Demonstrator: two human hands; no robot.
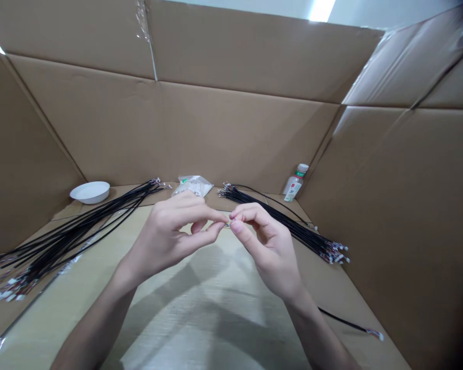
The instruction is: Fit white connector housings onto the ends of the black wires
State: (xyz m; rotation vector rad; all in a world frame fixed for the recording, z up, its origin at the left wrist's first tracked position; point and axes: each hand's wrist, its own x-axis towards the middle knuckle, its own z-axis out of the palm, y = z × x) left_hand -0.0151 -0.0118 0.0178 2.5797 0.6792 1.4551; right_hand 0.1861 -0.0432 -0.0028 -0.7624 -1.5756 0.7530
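Left hand (181, 226) and right hand (268, 246) pinch a small part (227, 224), too tiny to identify, at frame centre | black cable bundle (75, 234) at left; second bundle (293, 228) right of centre

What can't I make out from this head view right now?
All in the head view:
Small piece: its shape is too small to read, mostly covered by the left hand and right hand.
Lone black cable: one end hidden behind the right forearm.
Plastic bottle: lettering too small and blurred.
Left cable bundle: some ends cut off by the picture's left edge.
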